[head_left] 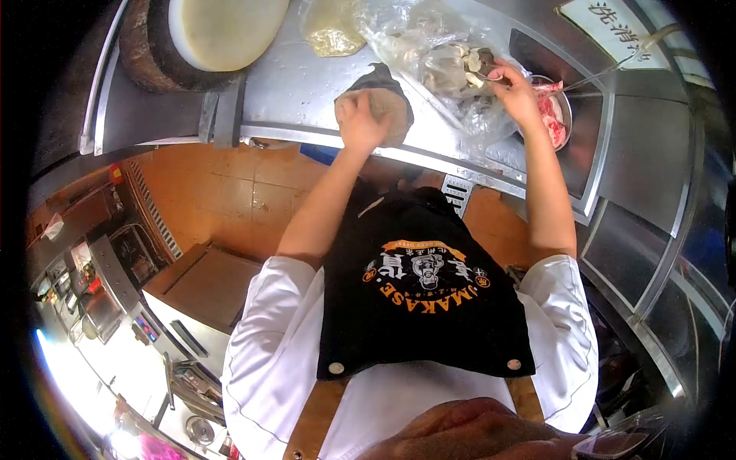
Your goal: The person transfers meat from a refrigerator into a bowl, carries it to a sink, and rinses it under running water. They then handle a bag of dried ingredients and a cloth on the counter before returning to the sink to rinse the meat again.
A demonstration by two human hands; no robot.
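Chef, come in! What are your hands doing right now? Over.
Left hand fisted on tan round lump at counter edge. Right hand at clear bag of pale pieces. Bowl of pink meat beside it.

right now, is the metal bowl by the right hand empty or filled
Filled: the metal bowl holds pink meat, visible just beside the right hand, which is at the clear plastic bag.

Clear bag's contents point(458, 67) indistinct

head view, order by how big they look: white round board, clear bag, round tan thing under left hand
1. clear bag
2. white round board, cut by the frame edge, so unsure
3. round tan thing, partly under the left hand
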